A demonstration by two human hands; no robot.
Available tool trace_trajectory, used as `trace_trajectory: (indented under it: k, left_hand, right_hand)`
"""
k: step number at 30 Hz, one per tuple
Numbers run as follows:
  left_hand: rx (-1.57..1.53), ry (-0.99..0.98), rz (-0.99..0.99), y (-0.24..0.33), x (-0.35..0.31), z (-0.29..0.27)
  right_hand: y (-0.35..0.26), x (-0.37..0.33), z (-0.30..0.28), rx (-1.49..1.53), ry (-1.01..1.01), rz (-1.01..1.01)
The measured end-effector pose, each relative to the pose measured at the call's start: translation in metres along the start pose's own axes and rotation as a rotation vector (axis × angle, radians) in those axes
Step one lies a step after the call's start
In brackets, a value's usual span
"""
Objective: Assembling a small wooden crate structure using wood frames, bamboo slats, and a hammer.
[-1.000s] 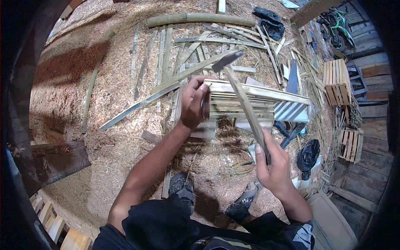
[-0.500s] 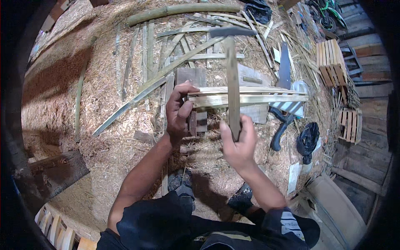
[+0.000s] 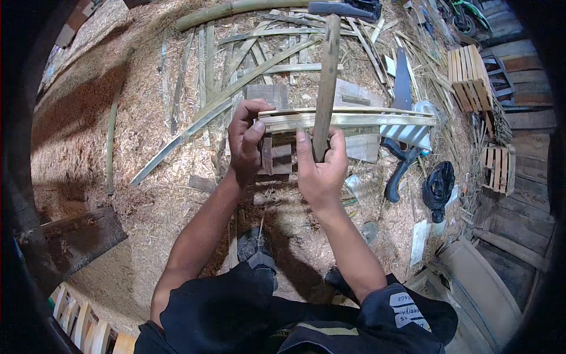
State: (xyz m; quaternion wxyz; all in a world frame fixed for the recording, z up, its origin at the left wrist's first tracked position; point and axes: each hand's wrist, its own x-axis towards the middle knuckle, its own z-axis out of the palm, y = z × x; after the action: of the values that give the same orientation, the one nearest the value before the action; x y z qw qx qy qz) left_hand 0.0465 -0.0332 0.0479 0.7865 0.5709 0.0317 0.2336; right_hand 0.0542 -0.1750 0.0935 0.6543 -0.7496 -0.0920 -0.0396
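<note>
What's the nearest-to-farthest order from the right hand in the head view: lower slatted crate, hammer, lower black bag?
1. Hammer, gripped in the right hand.
2. Lower black bag, right of it.
3. Lower slatted crate, far right.

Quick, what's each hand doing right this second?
Left hand: closed, gripping the left end of a slatted wooden piece.
Right hand: closed, holding a wooden-handled hammer.

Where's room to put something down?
On the shavings between the dark beam and the left arm, or between the thin pole and the strips. It's crowded among those strips and on the right, around the saw and black bag.
</note>
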Motion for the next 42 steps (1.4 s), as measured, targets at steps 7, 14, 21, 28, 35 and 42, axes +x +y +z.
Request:
trace_trajectory:
  k: [7, 14, 21, 28, 35, 42]
  left_hand:
    - [-0.014, 0.016, 0.013, -0.006, 0.0, -0.001]
    - [-0.03, -0.054, -0.051, -0.008, 0.009, -0.006]
    - [-0.045, 0.024, -0.177, -0.013, 0.045, -0.006]
    - [0.001, 0.059, -0.246, -0.005, 0.054, -0.009]
    - [-0.075, 0.125, -0.311, 0.003, 0.059, -0.003]
    - [-0.098, 0.088, -0.184, -0.004, 0.06, -0.004]
  right_hand:
    - [-0.002, 0.002, -0.003, -0.044, -0.047, 0.024]
    - [-0.038, -0.006, -0.032, -0.038, -0.26, 0.173]
    - [-0.093, 0.001, -0.08, -0.522, -0.539, -0.093]
    - [-0.108, 0.01, -0.09, -0.658, -0.635, -0.078]
    - [-0.113, 0.026, -0.088, -0.689, -0.652, -0.122]
    - [-0.114, 0.026, -0.081, -0.567, -0.545, -0.212]
